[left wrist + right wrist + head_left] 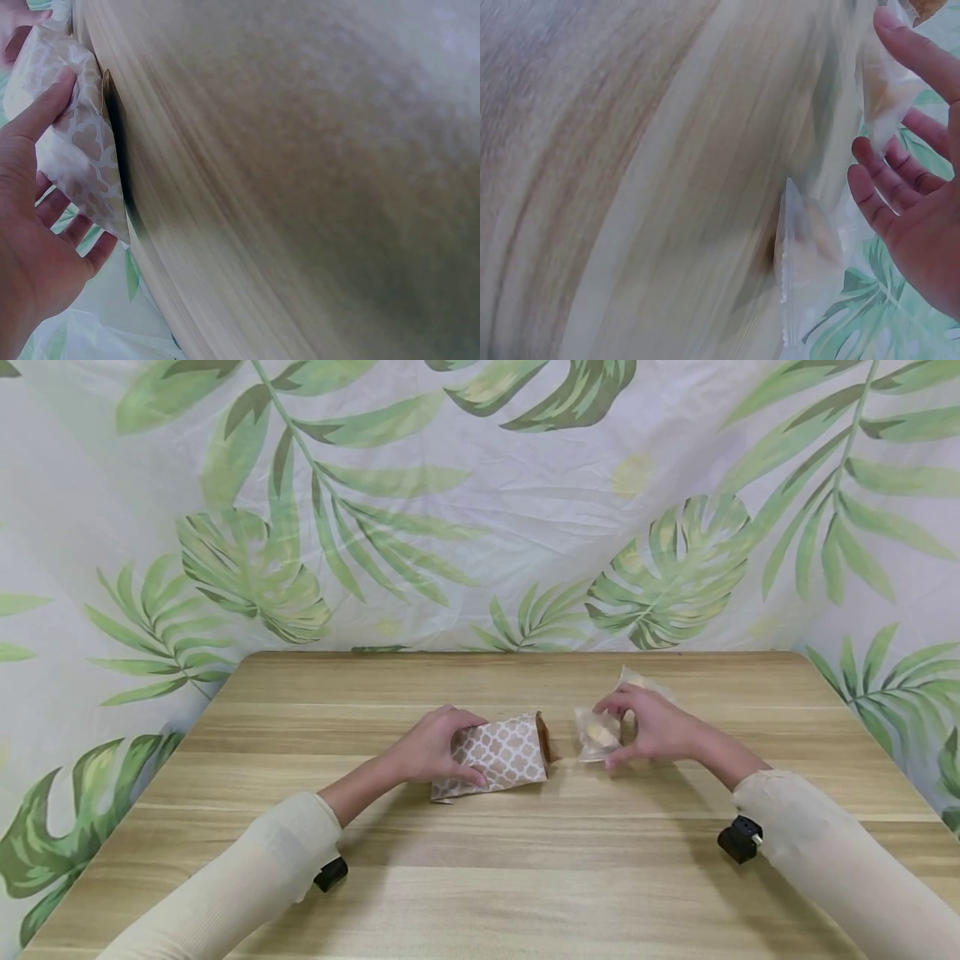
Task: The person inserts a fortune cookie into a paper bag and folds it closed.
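My left hand (437, 745) grips a beige paper bag (502, 750) with a white lattice pattern, its thumb on the near side and fingers on the far side. The bag lies on its side, its brown open mouth facing right. Just beyond that mouth, my right hand (652, 724) holds a small clear packet (597, 737) with a pale yellowish snack inside, between thumb and fingers. In the right wrist view this packet (889, 94) shows between the thumb and the fingers. A second clear packet (810, 262) lies on the table, partly hidden behind the right hand in the head view.
Everything rests on a wood-grain table (480, 877). A white cloth (540, 527) printed with green leaves hangs behind its far edge. Small black devices are on both wrists, below the cream sleeves (840, 852).
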